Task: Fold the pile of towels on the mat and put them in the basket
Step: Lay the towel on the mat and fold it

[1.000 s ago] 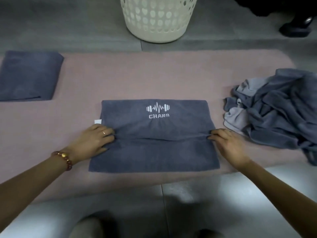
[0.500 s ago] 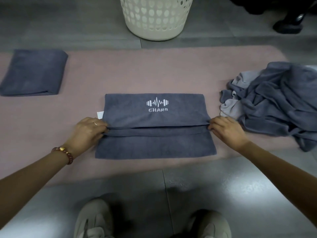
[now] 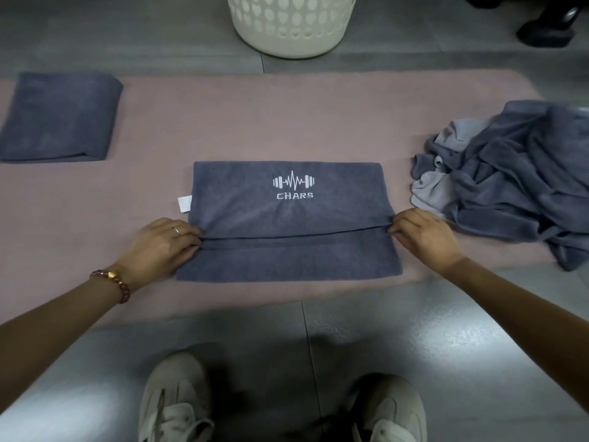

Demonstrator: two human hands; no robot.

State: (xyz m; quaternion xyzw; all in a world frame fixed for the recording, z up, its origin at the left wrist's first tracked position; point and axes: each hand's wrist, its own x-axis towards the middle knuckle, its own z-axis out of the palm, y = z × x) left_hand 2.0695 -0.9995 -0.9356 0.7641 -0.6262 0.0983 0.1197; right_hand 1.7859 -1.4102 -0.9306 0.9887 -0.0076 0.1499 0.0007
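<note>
A dark grey towel (image 3: 287,215) with a white CHARS logo lies flat in the middle of the pink mat (image 3: 261,122), folded into a wide rectangle. My left hand (image 3: 159,244) pinches its left edge at a crosswise crease. On the opposite edge, my right hand (image 3: 424,234) pinches the same crease. A crumpled pile of grey towels (image 3: 516,177) sits on the mat at the right. One folded towel (image 3: 60,116) rests at the mat's far left. The white perforated basket (image 3: 291,23) stands on the floor beyond the mat.
Grey tiled floor surrounds the mat. My two light shoes (image 3: 280,406) stand on the floor just in front of the mat's near edge. A dark object (image 3: 548,30) sits at the top right corner.
Both hands have slid with the crease away from me across the towel, and the crease has flattened and straightened. My view has tilted down, bringing my shoes into sight.
</note>
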